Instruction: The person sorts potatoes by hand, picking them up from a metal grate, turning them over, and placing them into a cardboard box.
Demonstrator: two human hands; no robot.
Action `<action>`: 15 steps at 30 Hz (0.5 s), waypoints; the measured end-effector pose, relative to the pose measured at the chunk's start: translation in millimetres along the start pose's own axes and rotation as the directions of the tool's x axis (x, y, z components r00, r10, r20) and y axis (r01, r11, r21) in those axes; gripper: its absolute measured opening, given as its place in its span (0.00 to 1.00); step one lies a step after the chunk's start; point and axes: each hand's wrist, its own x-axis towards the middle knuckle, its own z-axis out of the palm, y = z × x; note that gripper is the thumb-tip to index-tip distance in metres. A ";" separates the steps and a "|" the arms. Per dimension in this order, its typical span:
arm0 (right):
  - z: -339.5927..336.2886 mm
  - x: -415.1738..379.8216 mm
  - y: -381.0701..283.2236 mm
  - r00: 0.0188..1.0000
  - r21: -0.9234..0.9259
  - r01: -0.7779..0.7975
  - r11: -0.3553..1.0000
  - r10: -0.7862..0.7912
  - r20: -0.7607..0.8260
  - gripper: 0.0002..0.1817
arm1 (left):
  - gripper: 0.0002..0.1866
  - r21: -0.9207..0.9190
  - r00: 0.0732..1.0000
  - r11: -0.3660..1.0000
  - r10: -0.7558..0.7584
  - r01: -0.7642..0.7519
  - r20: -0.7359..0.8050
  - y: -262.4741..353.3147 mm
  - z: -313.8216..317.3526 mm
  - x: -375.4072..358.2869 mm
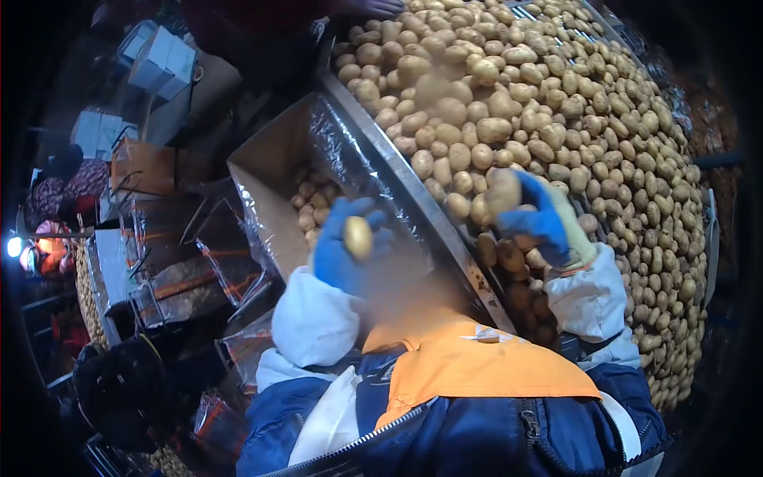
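Head view, nearest first: at ten o'clock the left hand (336, 258), in a blue glove, has a pale, smooth potato (358, 238) against its palm side; whether the fingers close on it I cannot tell. At one o'clock the right hand (543, 226), gloved too, pinches a browner potato (503, 191) between thumb and fingers, just above the heap. Both potatoes look firm and light, best cupped round the middle; the smooth skin could slip in a glove, and a hard drop might bruise it. Beyond the left hand, towards half past ten, a plastic-lined carton (274, 155) has loose potatoes (315, 199) inside, beside the metal-rimmed counter (386, 151). From twelve to three o'clock spreads the heap (604, 151). Farthest, a co-worker's hand (381, 7) shows near half past eleven, white boxes (164, 65) about half past ten.
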 end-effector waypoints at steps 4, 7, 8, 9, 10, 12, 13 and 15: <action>83.3 53.1 6.9 0.968 -0.067 0.037 0.997 -0.020 0.250 0.37 | 0.30 0.611 0.692 0.709 0.636 -0.352 -0.340 51.0 -49.7 -34.9; 99.7 75.5 4.2 0.952 -0.085 0.254 0.963 -0.234 0.196 0.40 | 0.28 0.292 0.621 0.790 0.607 -0.539 -0.496 63.3 11.2 -58.7; 100.1 68.6 -2.7 0.962 0.034 0.231 0.972 -0.233 0.143 0.43 | 0.28 0.288 0.627 0.796 0.600 -0.533 -0.497 61.7 9.7 -61.8; 88.2 51.7 -15.9 0.971 0.064 0.182 0.981 -0.190 0.145 0.43 | 0.27 0.402 0.651 0.730 0.680 -0.553 -0.338 58.3 8.2 -63.1; 71.6 40.5 -14.3 0.968 -0.015 0.229 0.973 -0.226 0.111 0.42 | 0.26 0.495 0.675 0.649 0.721 -0.577 -0.159 51.7 11.0 -61.1; 30.5 15.0 10.1 0.942 -0.206 0.315 0.927 -0.332 -0.055 0.39 | 0.23 0.505 0.764 0.671 0.644 -0.543 -0.034 28.3 29.7 -52.7; 8.9 -4.8 19.2 0.933 -0.317 0.252 0.914 -0.316 -0.170 0.36 | 0.21 0.681 0.804 0.587 0.594 -0.438 0.005 10.4 44.7 -43.9; -20.9 -54.9 19.0 0.849 -0.621 -0.155 0.768 -0.218 -0.481 0.34 | 0.19 0.893 0.884 0.334 0.450 -0.302 0.130 -30.7 76.3 -31.3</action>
